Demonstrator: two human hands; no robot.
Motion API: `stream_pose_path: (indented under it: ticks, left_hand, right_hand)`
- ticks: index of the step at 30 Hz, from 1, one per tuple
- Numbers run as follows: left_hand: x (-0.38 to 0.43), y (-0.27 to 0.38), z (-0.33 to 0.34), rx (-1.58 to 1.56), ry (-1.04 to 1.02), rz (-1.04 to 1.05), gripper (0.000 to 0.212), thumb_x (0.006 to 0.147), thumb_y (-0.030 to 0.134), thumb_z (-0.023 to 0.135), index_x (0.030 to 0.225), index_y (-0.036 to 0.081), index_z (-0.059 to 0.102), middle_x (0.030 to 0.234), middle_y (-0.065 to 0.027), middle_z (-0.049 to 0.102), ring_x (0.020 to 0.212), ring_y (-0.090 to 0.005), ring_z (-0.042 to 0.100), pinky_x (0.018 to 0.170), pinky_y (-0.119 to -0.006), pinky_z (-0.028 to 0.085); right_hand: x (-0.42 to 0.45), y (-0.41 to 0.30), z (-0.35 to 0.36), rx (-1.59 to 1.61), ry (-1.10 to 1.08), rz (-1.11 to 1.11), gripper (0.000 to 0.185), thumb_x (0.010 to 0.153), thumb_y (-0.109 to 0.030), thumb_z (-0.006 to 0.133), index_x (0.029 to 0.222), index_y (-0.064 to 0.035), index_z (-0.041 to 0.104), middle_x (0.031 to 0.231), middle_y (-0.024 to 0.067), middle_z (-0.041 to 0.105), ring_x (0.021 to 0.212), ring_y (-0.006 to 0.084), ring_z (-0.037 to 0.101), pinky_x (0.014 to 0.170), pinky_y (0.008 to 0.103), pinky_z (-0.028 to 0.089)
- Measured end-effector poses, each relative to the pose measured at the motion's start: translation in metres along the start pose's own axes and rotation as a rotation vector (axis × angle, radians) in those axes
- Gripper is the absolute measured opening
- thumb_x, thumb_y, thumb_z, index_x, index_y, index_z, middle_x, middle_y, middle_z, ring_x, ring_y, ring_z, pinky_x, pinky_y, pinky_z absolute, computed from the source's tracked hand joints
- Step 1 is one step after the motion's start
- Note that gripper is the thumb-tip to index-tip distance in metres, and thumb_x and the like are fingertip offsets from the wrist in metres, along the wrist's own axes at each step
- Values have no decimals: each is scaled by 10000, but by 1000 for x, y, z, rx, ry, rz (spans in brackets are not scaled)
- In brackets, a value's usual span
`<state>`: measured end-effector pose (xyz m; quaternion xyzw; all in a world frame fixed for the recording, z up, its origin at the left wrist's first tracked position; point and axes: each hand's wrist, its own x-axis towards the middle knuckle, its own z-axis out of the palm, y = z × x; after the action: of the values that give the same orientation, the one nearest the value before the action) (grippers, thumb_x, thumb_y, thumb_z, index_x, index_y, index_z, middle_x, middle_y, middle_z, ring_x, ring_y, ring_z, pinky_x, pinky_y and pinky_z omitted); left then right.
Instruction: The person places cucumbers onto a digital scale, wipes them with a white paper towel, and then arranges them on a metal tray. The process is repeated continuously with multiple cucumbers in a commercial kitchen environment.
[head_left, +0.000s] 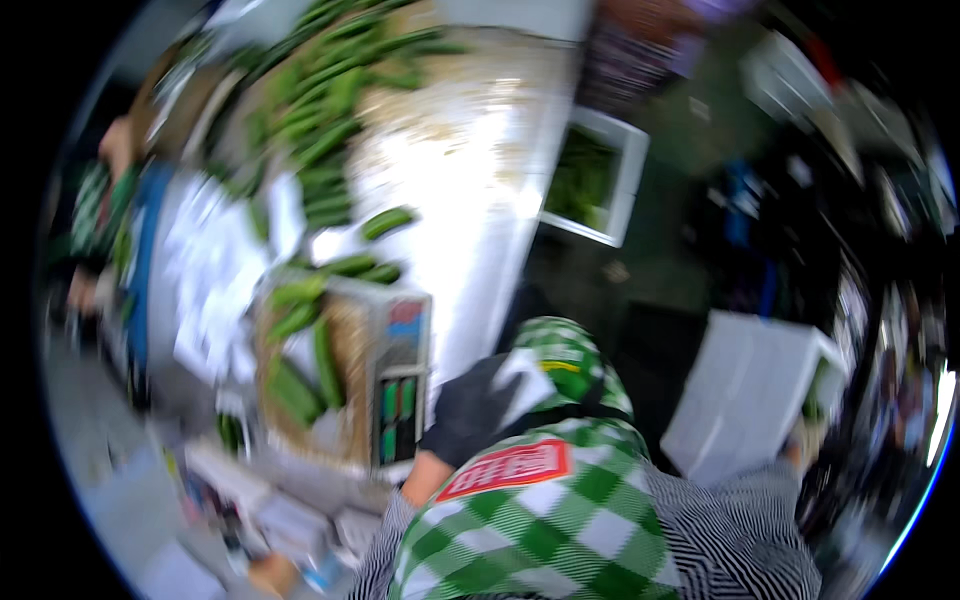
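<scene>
My left hand (469, 411), in a dark glove, is in front of the green-checked apron (540, 510). Its fingers are at a white piece (529, 382), perhaps paper or cloth; blur hides whether they grip it. At the far right, my right hand (808, 442) is at the lower edge of a white foam box (739, 397) with green produce inside; its fingers are mostly hidden. Beside my left hand stands a weighing scale (401, 375) with a keypad. Long green vegetables (328, 364) lie on its pan, and others, cucumber-like (386, 223), on the white table.
More long green vegetables (326, 142) are heaped along the wet table (480, 150). A white foam box (634, 187) of greens stands on the floor beside it. White sheets or bags (214, 277) lie left of the scale. Other people's hands (116, 146) show at the left, and another person (637, 45) stands at the top.
</scene>
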<state>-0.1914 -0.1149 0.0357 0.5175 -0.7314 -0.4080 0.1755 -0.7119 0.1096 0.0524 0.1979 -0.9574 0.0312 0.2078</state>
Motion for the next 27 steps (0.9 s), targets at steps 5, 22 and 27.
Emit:
stream_pose_path:
  ticks: [5,22,27]
  left_hand:
    - [-17,7,-17,35,-183,-179,436,931,454,551,1217,134,633,1065,-139,684,859,-319,686,708,-423,543]
    - [-42,-21,-27,-156,45,-136,394,946,417,526,1228,157,616,1002,-120,653,796,-332,667,696,-454,533]
    - [-50,-24,-23,-129,131,-35,392,928,394,553,1221,140,616,978,-121,652,801,-333,669,674,-449,534]
  right_hand:
    - [-62,-103,35,313,-178,-90,602,851,-398,634,1322,-41,521,1236,190,609,1097,334,607,909,417,495]
    - [-17,-166,51,372,-292,-217,424,901,-226,595,1245,21,580,1173,199,647,1074,313,622,923,361,487]
    - [15,-198,24,494,-153,-289,378,915,-179,584,1224,38,596,1155,201,657,1067,307,626,927,346,485]
